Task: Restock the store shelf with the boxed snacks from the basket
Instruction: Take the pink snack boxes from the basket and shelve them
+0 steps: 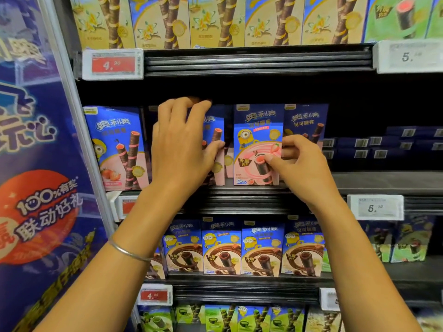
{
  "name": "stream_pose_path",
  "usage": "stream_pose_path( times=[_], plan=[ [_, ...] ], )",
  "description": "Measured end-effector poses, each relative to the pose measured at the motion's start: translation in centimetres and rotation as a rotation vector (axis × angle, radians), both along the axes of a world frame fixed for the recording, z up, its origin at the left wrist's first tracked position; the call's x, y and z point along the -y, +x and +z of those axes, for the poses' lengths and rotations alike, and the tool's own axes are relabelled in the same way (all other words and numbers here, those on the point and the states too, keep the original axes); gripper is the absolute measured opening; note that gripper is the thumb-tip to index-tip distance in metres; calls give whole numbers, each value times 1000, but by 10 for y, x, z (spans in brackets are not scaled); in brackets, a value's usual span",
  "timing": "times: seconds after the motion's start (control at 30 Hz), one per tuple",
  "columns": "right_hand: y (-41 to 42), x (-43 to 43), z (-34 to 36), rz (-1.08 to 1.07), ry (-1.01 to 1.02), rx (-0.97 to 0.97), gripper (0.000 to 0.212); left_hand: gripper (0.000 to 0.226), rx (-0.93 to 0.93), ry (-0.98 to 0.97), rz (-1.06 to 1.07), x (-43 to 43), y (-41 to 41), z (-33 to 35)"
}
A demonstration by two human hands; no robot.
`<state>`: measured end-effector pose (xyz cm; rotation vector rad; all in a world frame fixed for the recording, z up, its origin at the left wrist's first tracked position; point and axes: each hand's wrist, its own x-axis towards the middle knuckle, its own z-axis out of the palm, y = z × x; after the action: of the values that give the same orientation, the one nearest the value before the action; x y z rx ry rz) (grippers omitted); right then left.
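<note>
— So, where are the person's hands?
— Both are up at the middle shelf [239, 202]. The left hand [182, 149] grips a blue-and-pink wafer-roll box [213, 125], with the fingers hooked over its top edge and the thumb against its right side.
— And the other one?
— The right hand [302, 169] pinches the cartoon-front strawberry box [254, 140] next to it. The thumb is on the printed front and the fingers are tucked behind the right edge.
— Are the two boxes standing?
— Yes, both stand upright at the shelf's front lip, with a narrow gap between them. A third strawberry box [115, 149] stands at the far left. A cocoa-roll box [305, 121] sits just behind the right hand's fingers.
— What surrounds them?
— Chocolate boxes [223, 248] line the shelf below and vanilla boxes [215, 20] the one above. Dark flat packs [383, 144] are stacked to the right. A red price tag [112, 64] hangs at the upper left and a white price tag [375, 207] at the right. A thin bangle [127, 250] circles the left wrist.
</note>
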<state>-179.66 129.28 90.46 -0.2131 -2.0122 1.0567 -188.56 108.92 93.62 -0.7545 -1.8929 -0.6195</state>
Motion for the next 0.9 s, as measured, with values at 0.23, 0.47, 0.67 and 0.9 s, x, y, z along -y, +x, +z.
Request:
stream_pose_path(
  times=[0.23, 0.47, 0.67, 0.9],
  plan=[
    [2, 1, 0, 61, -8, 13, 41, 67, 0, 38, -2, -6, -1, -3],
    [12, -12, 4, 58, -38, 8, 36, 62, 5, 77, 22, -13, 6, -1],
    [4, -44, 14, -314, -98, -231, 40, 63, -20, 6, 70, -21, 16, 11],
    [-22, -87, 17, -258, -263, -15, 36, 56, 9, -215, 86, -36, 9, 28]
  ],
)
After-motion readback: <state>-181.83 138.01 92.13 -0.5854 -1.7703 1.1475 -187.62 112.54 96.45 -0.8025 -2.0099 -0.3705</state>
